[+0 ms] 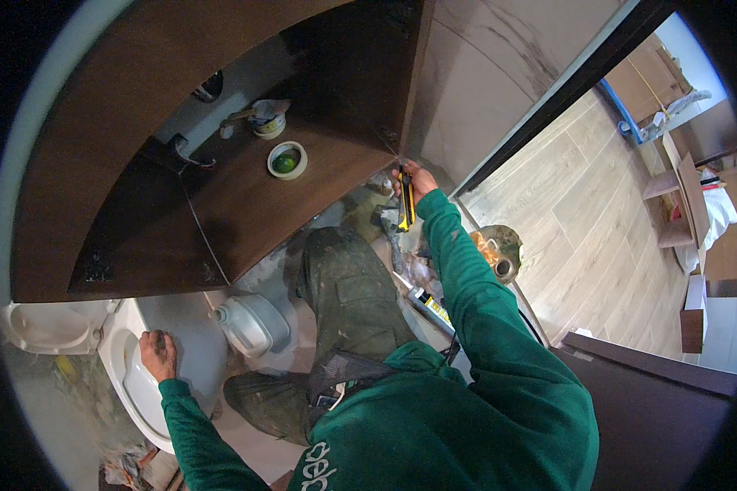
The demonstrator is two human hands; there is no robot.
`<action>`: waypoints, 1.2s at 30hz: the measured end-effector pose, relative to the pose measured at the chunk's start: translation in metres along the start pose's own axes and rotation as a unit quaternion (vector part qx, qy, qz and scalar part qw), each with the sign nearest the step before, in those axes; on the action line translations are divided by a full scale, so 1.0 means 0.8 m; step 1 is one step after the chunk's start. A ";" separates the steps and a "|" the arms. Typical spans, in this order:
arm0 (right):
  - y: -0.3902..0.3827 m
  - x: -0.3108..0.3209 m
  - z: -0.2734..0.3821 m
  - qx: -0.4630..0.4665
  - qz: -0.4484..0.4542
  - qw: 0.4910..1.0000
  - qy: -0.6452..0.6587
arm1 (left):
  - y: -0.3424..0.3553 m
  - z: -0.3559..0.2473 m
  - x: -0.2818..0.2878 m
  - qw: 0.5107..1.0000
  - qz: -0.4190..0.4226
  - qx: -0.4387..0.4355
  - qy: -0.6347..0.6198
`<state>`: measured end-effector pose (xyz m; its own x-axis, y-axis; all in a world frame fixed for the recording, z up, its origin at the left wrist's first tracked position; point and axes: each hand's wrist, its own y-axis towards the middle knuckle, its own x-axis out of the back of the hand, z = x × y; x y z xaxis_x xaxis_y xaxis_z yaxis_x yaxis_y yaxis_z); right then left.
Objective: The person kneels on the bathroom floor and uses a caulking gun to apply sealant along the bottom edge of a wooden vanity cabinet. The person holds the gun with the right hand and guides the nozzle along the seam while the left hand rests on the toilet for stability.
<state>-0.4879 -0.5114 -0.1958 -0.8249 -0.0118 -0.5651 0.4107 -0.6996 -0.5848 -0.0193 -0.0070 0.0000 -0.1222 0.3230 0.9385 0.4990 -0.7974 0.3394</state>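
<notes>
Both hands were busy: the right hand (416,182) was clenched around a yellow-and-black utility knife (405,209), its tip at the lower corner of the dark brown cabinet (246,196), while the left hand (157,353) lay flat and released on the white toilet lid (135,385). Between the hands stood a white plastic jug (252,323) on the floor. Above it, on the cabinet shelf, sat a roll of tape with a green centre (287,160). Below the right hand lay a sealant tube (430,304).

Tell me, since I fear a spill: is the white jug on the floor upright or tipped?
Tipped. The white jug lies on its side on the floor, cap end pointing left toward the toilet.
</notes>
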 end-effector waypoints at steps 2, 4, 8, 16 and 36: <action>0.005 -0.002 0.001 -0.001 0.002 1.000 0.001 | 0.001 0.002 -0.001 1.000 0.013 -0.006 0.021; 0.010 -0.005 0.002 0.002 -0.018 1.000 -0.002 | 0.001 0.004 -0.002 0.999 0.015 -0.010 0.035; 0.010 -0.006 0.005 0.011 0.002 0.999 -0.044 | 0.000 0.007 -0.005 0.999 0.019 0.002 0.034; -0.022 -0.006 0.001 -0.009 0.004 1.000 -0.022 | -0.001 0.006 -0.002 1.000 0.008 -0.019 0.021; 0.012 -0.007 0.009 -0.027 -0.010 0.999 -0.038 | -0.001 0.011 -0.002 0.999 0.018 -0.028 -0.011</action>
<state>-0.4821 -0.5234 -0.1940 -0.8592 -0.0530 -0.5088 0.4125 -0.6601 -0.6278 -0.0119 -0.0020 -0.0027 -0.0860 0.3044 0.9487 0.4546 -0.8353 0.3093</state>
